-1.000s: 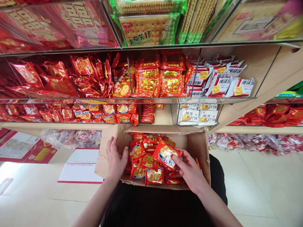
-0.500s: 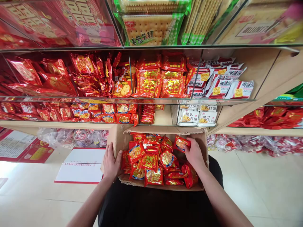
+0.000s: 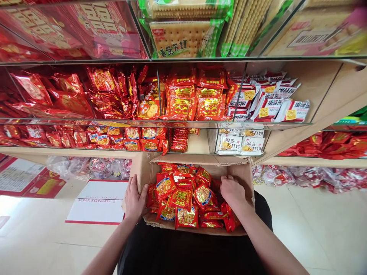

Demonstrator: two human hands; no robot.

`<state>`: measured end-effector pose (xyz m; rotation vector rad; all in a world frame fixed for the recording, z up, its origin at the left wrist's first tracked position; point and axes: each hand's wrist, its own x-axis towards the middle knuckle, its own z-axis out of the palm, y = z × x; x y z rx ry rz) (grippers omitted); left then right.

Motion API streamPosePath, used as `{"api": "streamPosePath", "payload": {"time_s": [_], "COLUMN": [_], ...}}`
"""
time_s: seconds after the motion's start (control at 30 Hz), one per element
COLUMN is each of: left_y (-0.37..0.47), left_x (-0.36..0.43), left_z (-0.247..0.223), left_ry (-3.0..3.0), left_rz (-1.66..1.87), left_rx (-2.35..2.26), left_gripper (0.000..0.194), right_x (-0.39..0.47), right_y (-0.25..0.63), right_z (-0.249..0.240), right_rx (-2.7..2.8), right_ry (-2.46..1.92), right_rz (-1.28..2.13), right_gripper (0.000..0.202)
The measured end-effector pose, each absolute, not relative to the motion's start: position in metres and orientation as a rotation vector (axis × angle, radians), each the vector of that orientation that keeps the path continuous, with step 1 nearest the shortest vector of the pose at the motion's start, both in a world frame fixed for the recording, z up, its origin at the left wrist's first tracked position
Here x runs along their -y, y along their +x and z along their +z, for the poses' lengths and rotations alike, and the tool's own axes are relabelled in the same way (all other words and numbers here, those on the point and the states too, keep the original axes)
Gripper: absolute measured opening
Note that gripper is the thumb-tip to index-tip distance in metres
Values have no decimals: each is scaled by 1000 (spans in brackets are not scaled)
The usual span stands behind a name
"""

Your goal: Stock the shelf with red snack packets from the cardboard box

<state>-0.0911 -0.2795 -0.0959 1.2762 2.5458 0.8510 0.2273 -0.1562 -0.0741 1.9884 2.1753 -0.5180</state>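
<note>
An open cardboard box (image 3: 243,172) rests on my lap, filled with small red and gold snack packets (image 3: 180,198). My left hand (image 3: 136,198) grips the box's left side, its thumb by the rim and its fingers along the outer wall. Inside the right part of the box is my right hand (image 3: 233,193), back upward and fingers curled down. Its fingertips are hidden, so what they hold, if anything, does not show. Red packets lie beside and below that hand.
A shelf (image 3: 197,141) of red packets and white cracker packets (image 3: 241,143) stands just beyond the box. Glass-fronted compartments with more snacks rise above it. A white sheet of card (image 3: 97,200) lies on the floor at left. Plastic-bagged goods (image 3: 295,177) sit beneath the shelf.
My right hand has moved down into the box with its fingers curled. The red packet it held at the box's far right is now out of sight. My left hand stays put.
</note>
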Motion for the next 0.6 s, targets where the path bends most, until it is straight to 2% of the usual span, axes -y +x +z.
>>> {"api": "streamPosePath", "payload": {"time_s": [0.13, 0.27, 0.4, 0.6], "left_y": [-93, -93, -92, -93], "left_x": [280, 279, 280, 279], "left_z": [-99, -98, -96, -96], "left_ry": [1292, 1273, 1268, 1277], "left_rz": [837, 827, 816, 822], "left_rx": [-2552, -2565, -2566, -2565], "left_gripper": [68, 68, 67, 67], "right_x": [148, 134, 124, 122], "right_y": [205, 186, 185, 198], "right_z": [-75, -86, -96, -99], "right_rx": [-2353, -2464, -2384, -2226], "right_ry": [1854, 1735, 1793, 1970], "right_rz": [-675, -894, -1037, -1263], "right_gripper": [30, 42, 54, 53]}}
